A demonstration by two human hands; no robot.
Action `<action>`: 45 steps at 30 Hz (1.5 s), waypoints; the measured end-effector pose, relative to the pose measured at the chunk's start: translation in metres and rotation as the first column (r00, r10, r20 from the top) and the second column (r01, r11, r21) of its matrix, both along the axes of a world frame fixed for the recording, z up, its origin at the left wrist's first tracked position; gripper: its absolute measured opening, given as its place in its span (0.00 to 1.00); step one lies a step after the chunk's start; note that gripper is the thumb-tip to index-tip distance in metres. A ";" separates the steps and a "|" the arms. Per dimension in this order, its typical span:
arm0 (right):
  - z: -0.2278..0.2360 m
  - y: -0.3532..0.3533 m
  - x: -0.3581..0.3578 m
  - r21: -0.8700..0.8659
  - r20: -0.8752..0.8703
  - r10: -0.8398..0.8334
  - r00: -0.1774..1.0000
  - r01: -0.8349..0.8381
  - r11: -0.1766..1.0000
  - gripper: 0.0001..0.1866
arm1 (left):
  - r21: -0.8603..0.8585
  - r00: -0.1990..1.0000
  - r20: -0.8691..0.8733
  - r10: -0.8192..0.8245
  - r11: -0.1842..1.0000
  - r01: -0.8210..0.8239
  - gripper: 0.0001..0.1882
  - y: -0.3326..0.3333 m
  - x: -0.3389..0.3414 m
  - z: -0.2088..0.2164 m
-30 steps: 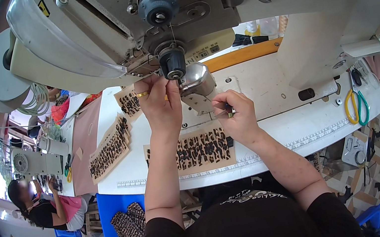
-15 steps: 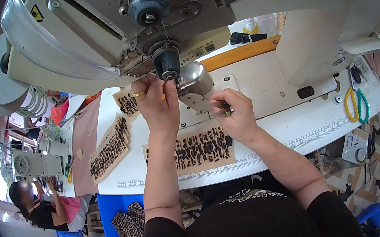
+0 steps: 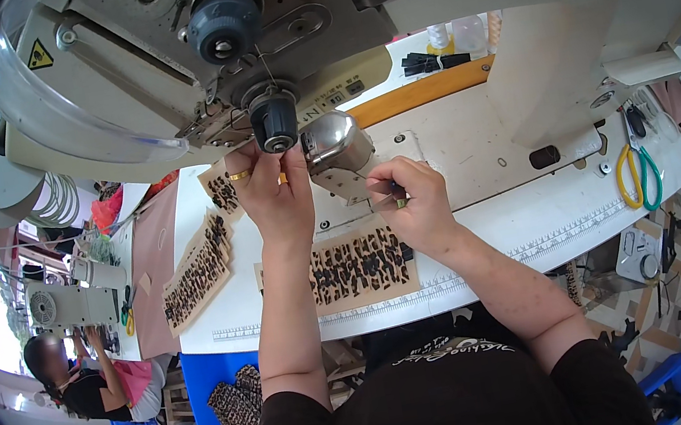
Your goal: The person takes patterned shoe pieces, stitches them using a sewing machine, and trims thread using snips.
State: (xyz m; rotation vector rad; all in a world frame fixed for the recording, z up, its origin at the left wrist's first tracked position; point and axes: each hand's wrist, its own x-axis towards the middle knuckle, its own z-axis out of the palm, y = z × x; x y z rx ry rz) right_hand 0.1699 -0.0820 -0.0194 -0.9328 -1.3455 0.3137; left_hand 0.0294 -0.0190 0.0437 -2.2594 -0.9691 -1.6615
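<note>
My left hand (image 3: 273, 197), wearing a gold ring, reaches up under the sewing machine head (image 3: 281, 20). Its fingers look pinched together behind the dark tension knob (image 3: 273, 120), which hides the tips and whatever they hold. Closed around a small tool with thin metal blades (image 3: 379, 195), my right hand (image 3: 412, 200) stays just right of the rounded metal cover (image 3: 335, 139). Much of that tool is hidden in the fist. Below both hands, a leopard-print fabric piece (image 3: 358, 265) lies flat on the white table.
More leopard-print pieces (image 3: 198, 268) lie to the left. Scissors with yellow and green handles (image 3: 640, 162) rest at the right. A ruler strip (image 3: 527, 251) follows the table's front edge. A blue chair (image 3: 208, 415) holds patterned fabric. Another person (image 3: 85, 381) works at the far left.
The view has shifted slightly, so the machine head appears farther left. Both hands keep nearly the same places and grips; the right hand's tool blades show a little more plainly.
</note>
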 end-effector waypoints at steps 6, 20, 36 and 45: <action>0.020 0.005 0.002 -0.052 -0.212 -0.033 0.977 0.023 0.998 0.06 | 0.035 1.000 -0.021 0.022 0.999 -0.021 0.05 0.002 0.001 0.000; 0.058 0.037 0.003 0.009 0.122 -0.228 0.966 0.229 0.973 0.06 | -0.088 0.999 0.039 -0.037 0.995 0.040 0.07 0.000 -0.002 -0.002; 0.051 0.015 0.032 0.036 -0.002 -0.191 0.981 0.191 0.981 0.04 | -0.018 1.000 -0.025 -0.006 1.000 0.006 0.04 0.004 -0.002 0.000; 0.055 0.023 0.013 0.086 0.016 -0.132 0.991 0.130 0.988 0.06 | 0.014 0.999 -0.037 0.008 1.000 -0.008 0.05 0.001 -0.002 0.001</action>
